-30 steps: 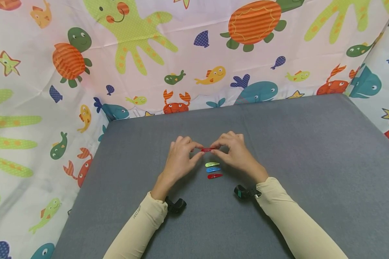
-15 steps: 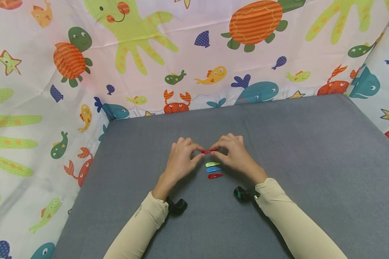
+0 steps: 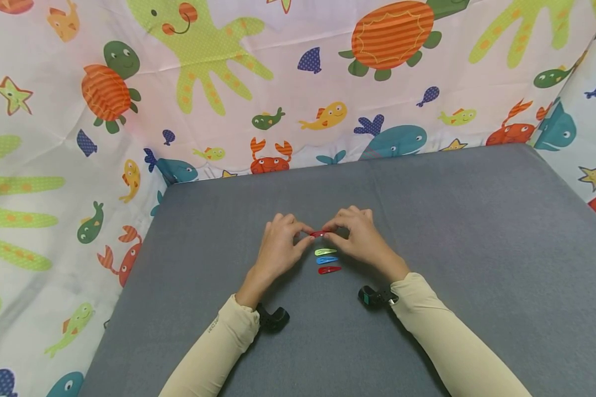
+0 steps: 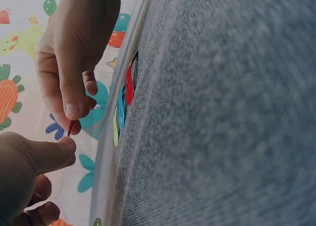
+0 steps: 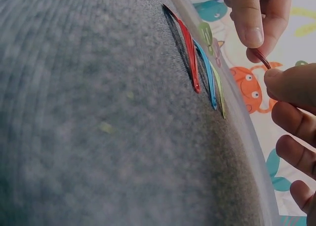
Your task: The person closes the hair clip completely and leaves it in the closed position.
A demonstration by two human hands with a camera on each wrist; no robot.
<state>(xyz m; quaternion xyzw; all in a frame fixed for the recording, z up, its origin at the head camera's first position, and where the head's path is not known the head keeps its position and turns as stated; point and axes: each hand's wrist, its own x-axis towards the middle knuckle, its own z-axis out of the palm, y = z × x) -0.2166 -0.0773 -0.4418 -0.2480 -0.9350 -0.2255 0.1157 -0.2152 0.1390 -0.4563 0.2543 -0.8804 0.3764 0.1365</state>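
Between the fingertips of both hands is a red snap hair clip [image 3: 319, 234], raised above the table. My left hand [image 3: 280, 242] pinches its left end with thumb and forefinger, while my right hand [image 3: 356, 234] pinches the right end. The fingertips cover much of it; in the right wrist view the clip [image 5: 261, 57] appears as a thin, slightly bowed strip. Just nearer than the hands, a yellow-green hair clip [image 3: 325, 252], a blue hair clip [image 3: 326, 260] and another red hair clip [image 3: 329, 270] lie in a column on the cloth.
A grey cloth-covered table [image 3: 457, 231] extends on all sides of the hands. A white curtain [image 3: 308, 88] printed with sea animals hangs along its back and sides. Each wrist wears a black camera mount [image 3: 274, 318] close above the cloth.
Both hands have lowered slightly toward the body with the held red hair clip, the left also shifting a little right. The three hair clips on the table stay in place.
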